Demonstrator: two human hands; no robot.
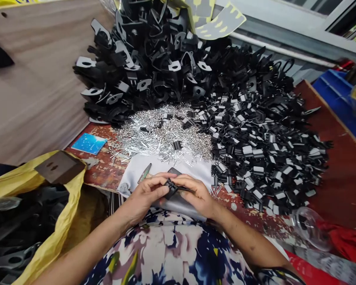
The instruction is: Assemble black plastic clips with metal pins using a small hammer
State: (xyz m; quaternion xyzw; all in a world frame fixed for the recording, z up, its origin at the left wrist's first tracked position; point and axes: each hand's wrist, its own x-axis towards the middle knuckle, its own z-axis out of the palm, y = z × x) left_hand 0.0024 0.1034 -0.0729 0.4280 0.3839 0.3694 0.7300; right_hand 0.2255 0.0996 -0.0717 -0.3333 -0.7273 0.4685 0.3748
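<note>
Between my two hands, low in the middle of the view, is a small black plastic part (172, 188). My left hand (148, 194) pinches its left side between thumb and fingers. From the right, my right hand (198, 194) grips the part, its fingers curled round a dark extension. Under the hands lies a grey cloth (195, 165). A heap of thin silver pins (154, 136) sits just beyond it, with a few small black clips on top. The exact join inside the held part is too small to make out.
Large black pieces (154, 75) are piled at the back, small black clips (255, 158) at the right. A blue card (89, 143) lies left. A yellow bag (72, 194) of black parts stands lower left, a clear plastic cup (310, 227) lower right, a blue crate (335, 95) far right.
</note>
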